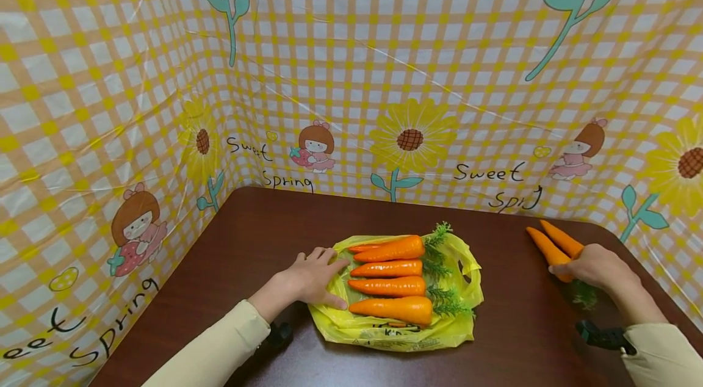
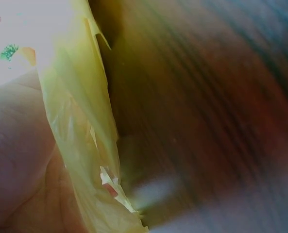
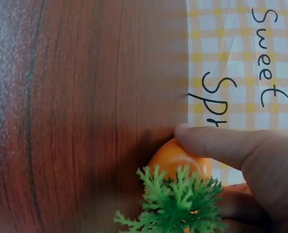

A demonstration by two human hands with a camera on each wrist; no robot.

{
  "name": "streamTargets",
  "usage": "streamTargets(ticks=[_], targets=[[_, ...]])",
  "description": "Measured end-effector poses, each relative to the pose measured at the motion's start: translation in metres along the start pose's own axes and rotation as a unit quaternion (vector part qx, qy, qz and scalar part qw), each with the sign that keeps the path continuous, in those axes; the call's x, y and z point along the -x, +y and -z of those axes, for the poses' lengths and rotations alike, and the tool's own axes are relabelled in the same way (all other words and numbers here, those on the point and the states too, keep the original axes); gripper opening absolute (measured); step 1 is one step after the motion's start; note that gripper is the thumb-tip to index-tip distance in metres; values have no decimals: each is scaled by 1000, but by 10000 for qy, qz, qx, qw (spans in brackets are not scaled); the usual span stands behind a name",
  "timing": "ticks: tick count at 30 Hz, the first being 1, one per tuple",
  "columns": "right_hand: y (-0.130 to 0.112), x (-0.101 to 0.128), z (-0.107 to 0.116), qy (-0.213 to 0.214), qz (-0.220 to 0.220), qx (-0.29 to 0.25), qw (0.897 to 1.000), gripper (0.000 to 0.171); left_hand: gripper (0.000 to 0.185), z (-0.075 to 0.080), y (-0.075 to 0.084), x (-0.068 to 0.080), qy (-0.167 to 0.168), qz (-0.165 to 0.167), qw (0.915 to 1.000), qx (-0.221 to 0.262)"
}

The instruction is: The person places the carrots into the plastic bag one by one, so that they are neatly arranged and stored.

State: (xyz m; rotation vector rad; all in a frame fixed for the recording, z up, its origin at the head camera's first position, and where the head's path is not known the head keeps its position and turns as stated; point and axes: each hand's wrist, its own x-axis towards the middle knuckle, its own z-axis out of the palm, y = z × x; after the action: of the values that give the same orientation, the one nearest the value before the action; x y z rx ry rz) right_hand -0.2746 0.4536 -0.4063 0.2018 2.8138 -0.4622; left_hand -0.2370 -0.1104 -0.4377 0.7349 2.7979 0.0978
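Observation:
Several orange carrots [image 1: 391, 286] with green tops lie side by side on a flattened yellow plastic bag [image 1: 458, 329], their tips pointing left. My left hand [image 1: 312, 277] rests on the bag's left edge with its fingers spread, beside the carrot tips. In the left wrist view, the yellow bag [image 2: 78, 111] lies against the palm. Far to the right, my right hand [image 1: 598, 268] grips a carrot [image 1: 549, 248] near its leafy end. A second carrot [image 1: 561, 238] lies right beside it, partly hidden by that hand. The right wrist view shows the thumb on the held carrot's top, above its green leaves [image 3: 180, 201].
The dark brown wooden table [image 1: 285, 216] bears everything. A checked cloth wall [image 1: 351, 82] with sunflowers and lettering rises at the back and both sides. The right-hand carrots lie close to the table's back right corner.

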Motion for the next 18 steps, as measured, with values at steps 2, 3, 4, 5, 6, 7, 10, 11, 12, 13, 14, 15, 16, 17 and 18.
streamTargets(ticks=[2, 3, 4, 5, 6, 7, 10, 11, 12, 13, 14, 15, 16, 17, 18], targets=[[0, -2, -1, -6, 122, -83, 9999, 58, 90, -1, -1, 0, 2, 7, 10000, -31], [1, -3, -2, -10, 182, -120, 9998, 56, 90, -1, -1, -1, 1, 8, 10000, -38], [1, -4, -2, -21, 192, -156, 9997, 55, 90, -1, -1, -1, 4, 6, 10000, -37], [2, -5, -3, -15, 236, -158, 9996, 56, 90, -1, -1, -1, 3, 4, 10000, -37], [3, -6, -3, -24, 239, -210, 9995, 57, 90, -1, -1, -1, -10, 6, 10000, -45], [2, -7, -3, -37, 224, -260, 9994, 58, 90, -1, -1, -1, -16, 13, 10000, -54], [2, -9, -3, 4, 303, -306, 9991, 59, 90, 0, 0, -2, -7, 27, 10000, -86], [2, -9, -3, 30, 334, -329, 9989, 58, 90, 0, 0, -2, -13, 33, 9999, -103], [1, -9, -2, 40, 332, -352, 9988, 57, 91, 0, -1, -2, -20, 39, 9999, -115], [0, -8, -2, 81, 367, -346, 9987, 56, 91, 0, 0, -2, -20, 40, 9999, -113], [-1, -7, -2, 128, 391, -360, 9985, 55, 91, 0, 0, -2, -19, 40, 9999, -106], [-2, -6, -2, 162, 437, -360, 9983, 54, 91, 0, 0, -2, -20, 39, 9999, -104], [-4, -6, -2, 207, 456, -362, 9981, 53, 91, 0, 0, -1, -15, 39, 9999, -102], [-6, -4, -1, 261, 471, -369, 9979, 52, 91, 0, 0, -1, -18, 38, 9999, -99], [-9, -3, -1, 312, 504, -359, 9976, 52, 91, -1, 0, -1, -13, 35, 9999, -94]])
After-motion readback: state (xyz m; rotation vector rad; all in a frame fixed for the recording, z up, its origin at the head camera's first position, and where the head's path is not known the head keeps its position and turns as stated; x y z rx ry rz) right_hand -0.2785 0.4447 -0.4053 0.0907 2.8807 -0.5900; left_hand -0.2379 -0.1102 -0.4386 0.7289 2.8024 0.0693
